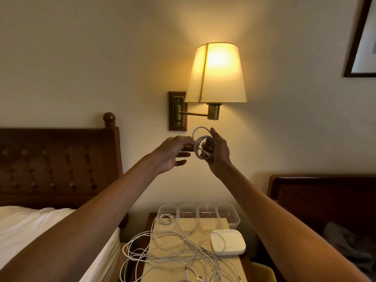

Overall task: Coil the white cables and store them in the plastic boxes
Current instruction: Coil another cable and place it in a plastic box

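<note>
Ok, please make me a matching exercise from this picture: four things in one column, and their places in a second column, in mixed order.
Things:
1. coil
2. loose cables
3. boxes
4. lamp

Places:
a. on the wall
b. in a row at the far edge of the table
c. in the right hand
d. spread over the table

Pairs: 1-c, 2-d, 3-b, 4-a
</note>
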`<state>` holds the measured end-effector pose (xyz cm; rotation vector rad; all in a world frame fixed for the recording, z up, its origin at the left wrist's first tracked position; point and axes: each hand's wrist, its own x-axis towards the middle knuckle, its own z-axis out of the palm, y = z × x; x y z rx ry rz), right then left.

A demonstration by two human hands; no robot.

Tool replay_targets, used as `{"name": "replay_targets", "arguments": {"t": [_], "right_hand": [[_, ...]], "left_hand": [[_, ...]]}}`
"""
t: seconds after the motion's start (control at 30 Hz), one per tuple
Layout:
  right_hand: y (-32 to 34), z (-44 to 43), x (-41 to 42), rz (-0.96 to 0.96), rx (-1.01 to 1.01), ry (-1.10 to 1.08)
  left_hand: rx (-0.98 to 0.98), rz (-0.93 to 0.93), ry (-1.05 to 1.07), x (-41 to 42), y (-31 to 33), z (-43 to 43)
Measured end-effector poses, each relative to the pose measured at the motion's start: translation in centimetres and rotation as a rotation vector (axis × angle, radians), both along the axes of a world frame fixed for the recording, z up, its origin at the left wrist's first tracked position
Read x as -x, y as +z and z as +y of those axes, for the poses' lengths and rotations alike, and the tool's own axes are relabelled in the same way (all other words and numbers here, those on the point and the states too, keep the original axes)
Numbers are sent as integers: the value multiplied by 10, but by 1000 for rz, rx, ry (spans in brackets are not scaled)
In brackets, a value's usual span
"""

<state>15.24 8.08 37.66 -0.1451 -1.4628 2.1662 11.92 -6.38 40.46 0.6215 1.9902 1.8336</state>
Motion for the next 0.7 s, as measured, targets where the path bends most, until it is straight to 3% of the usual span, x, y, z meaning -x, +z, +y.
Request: {"name": "replay_targets", "arguments": {"t": [0.23, 0.7], "right_hand": [[0, -2, 0, -13, -15, -37], [3, -15, -5, 19, -18, -104]], "left_hand": [[145, 110, 28, -4, -5, 6], [213, 103, -40, -10, 5, 8]]}}
